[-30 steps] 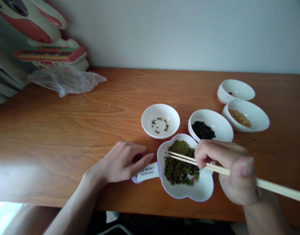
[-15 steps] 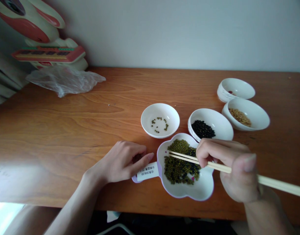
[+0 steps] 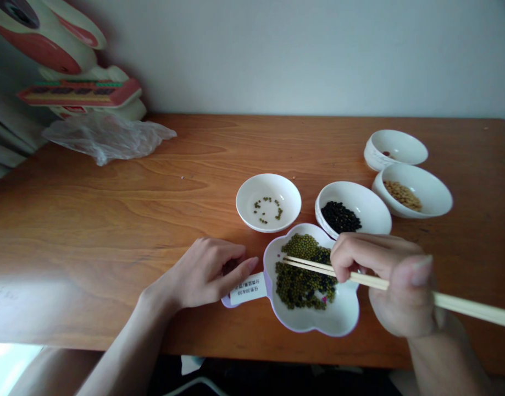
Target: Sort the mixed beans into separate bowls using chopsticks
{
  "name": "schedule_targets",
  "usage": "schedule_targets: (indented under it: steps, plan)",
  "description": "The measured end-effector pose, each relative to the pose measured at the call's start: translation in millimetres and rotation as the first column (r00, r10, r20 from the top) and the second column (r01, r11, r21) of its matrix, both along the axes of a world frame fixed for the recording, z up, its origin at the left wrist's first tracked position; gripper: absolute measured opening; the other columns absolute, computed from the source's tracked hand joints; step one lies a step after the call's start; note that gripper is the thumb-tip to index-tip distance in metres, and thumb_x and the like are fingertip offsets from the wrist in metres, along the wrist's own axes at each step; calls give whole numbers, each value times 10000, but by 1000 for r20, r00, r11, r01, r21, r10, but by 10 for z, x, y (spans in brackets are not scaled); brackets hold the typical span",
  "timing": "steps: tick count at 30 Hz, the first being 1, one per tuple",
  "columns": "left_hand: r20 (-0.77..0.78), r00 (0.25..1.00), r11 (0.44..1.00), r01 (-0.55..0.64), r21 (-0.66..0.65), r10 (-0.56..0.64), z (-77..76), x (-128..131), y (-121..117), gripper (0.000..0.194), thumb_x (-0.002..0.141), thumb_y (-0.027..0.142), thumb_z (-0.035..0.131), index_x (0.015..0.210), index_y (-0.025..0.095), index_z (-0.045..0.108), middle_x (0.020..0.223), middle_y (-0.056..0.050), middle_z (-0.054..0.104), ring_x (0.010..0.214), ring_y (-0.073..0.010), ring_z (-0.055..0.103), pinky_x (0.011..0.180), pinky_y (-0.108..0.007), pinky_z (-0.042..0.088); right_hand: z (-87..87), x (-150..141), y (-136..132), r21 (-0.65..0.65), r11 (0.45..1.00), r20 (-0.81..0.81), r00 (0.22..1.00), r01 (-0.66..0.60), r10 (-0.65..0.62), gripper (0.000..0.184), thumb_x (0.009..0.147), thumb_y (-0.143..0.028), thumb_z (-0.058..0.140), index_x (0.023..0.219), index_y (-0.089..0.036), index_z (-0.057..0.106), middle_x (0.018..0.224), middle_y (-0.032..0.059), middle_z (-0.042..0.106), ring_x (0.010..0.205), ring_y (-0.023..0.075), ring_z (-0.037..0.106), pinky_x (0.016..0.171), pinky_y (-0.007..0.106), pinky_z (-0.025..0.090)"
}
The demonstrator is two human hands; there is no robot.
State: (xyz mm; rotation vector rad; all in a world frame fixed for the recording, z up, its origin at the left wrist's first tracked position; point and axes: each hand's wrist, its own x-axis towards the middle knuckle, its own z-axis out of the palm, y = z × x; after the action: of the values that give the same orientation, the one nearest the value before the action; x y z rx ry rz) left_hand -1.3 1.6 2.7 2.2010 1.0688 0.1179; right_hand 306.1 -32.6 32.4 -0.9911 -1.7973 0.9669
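One white, flower-shaped dish with a lilac rim (image 3: 340, 313) sits near the table's front edge, just ahead of me, holding a heap of small green and black beans (image 3: 291, 289), too many to count. Two pale wooden chopsticks (image 3: 475, 309) reach over it, tips close together at its left side; whether they touch a bean I cannot tell. Four round white ceramic bowls stand around it: one (image 3: 246, 195) with a sparse ring of green beans, one (image 3: 373, 212) with a pile of black beans, one (image 3: 436, 198) with tan beans, and the farthest (image 3: 409, 148) with at least one reddish-brown piece.

My right hand (image 3: 400, 308) is closed around the chopsticks, its wrist low at the right. My left hand (image 3: 206, 272) lies palm down, half curled, thumb on the dish's lilac handle (image 3: 268, 285); how firmly the fingers close I cannot tell.

A white paper label (image 3: 249, 289) on that handle reads, upside down, "38&39" among Chinese characters. Farther left on the brown wooden table (image 3: 112, 231) lie one crumpled clear plastic bag (image 3: 107, 137) and one cream-and-red animal-shaped keyboard toy (image 3: 83, 93), its small red badge blurred.
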Motion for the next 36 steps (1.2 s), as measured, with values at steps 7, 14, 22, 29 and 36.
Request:
schedule_targets:
  steps: [7,14,22,29,36]
  plan:
    - [-9,1000,1000,-6,11,6,-4,0,2,496,1143,496,445,775,189,573,695,24,604,598,-110,479,599,-309,290,171,95,-29,-16,988,42,987,156,-156,845,972,-912,204,652,-250,622,673,53,671,611,226,584,534,387,331]
    - [-2,1000,1000,-2,6,2,-6,4,2,493,1144,490,444,777,190,577,692,27,597,597,-108,478,599,-309,291,88,134,-10,-74,994,65,995,76,-72,849,955,-939,209,672,-237,593,635,30,605,562,184,482,541,364,281]
    - [-7,1000,1000,0,8,0,-10,-1,4,497,1146,498,443,780,191,577,698,25,603,601,-110,487,601,-308,296,42,22,35,-33,999,41,999,-29,31,767,1043,-828,241,707,-214,554,642,-5,542,566,136,422,563,327,276]
    - [-14,1000,1000,-5,4,5,-1,6,7,505,1147,507,439,783,190,586,701,25,609,606,-109,500,606,-303,308,11,26,48,-10,999,58,997,-51,51,745,1063,-798,244,721,-209,546,669,-2,554,591,136,441,577,329,293]
    - [-3,1000,1000,-7,6,7,-1,14,13,497,1144,492,447,777,187,584,696,22,609,602,-109,500,597,-300,302,32,-27,46,-12,999,21,999,-47,47,743,1042,-814,291,681,-213,536,630,3,521,557,147,415,558,334,286]
